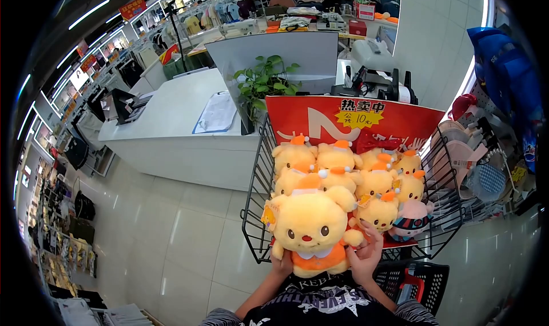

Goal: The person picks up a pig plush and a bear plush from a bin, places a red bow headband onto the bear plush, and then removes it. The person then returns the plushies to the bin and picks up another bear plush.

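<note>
A yellow plush bear in an orange outfit with a white collar faces me, upright, close in front of my chest. My left hand grips its lower left side, the fingers partly hidden behind it. On the other side, my right hand holds the bear near its arm, thumb and fingers around the edge. Behind it, a black wire basket contains several similar small yellow plush toys. One pink plush toy with dark striped clothing lies at the basket's right.
A red price sign stands at the basket's back. Beyond are a white counter with a clipboard and a potted plant. A black shopping basket is below right. Hanging hats and bags line the right side.
</note>
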Demonstrator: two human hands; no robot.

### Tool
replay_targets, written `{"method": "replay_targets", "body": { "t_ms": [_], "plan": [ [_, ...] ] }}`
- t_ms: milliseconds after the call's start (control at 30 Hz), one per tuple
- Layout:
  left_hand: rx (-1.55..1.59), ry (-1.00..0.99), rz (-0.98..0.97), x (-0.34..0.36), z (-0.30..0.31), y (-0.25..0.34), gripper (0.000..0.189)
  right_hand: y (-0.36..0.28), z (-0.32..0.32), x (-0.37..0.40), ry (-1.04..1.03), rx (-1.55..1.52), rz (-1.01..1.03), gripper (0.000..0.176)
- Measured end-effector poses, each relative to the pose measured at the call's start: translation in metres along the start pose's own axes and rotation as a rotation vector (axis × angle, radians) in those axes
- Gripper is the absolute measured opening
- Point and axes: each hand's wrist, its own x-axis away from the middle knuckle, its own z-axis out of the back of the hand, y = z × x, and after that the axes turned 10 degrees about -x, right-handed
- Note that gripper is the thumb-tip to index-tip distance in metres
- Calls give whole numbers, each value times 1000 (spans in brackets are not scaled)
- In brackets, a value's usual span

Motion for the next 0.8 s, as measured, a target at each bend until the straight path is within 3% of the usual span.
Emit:
{"method": "replay_targets", "body": {
  "t_ms": [100,167,233,300,367,433,467,567,600,633,700,733,800],
  "plan": [
    [-6,69,-12,4,5,-2,20,2,-4,-1,72,-179,-168,50],
    [-92,119,-78,6,11,-6,19,12,7,0,24,-182,-436,50],
    [-134,114,-62,5,20,-2,17,23,11,3,-1,-151,-460,46],
    [-241,22,-234,-2,28,4,16,34,19,7,-73,-193,-676,40],
    [-284,-11,-258,-13,35,13,13,46,29,15,-125,-197,-725,38],
    [-351,-64,-380,-23,37,23,11,47,31,20,-280,0,-774,38],
    [-366,-85,-417,-27,36,27,13,41,32,23,-372,2,-892,38],
    [-326,-136,-433,-39,25,50,16,41,47,39,-299,-204,-1071,38],
    [-294,-171,-438,-41,22,50,19,44,57,42,-398,-74,-962,44],
    [-291,-168,-437,-40,18,48,19,46,66,44,-399,-70,-962,44],
    [-308,-215,-380,-38,10,38,20,49,83,46,-622,-88,-734,54],
    [-281,-208,-365,-35,6,27,21,34,73,37,-551,20,-912,59],
    [-248,-211,-296,-34,-3,26,21,19,59,27,-523,149,-882,58]
  ]
}}
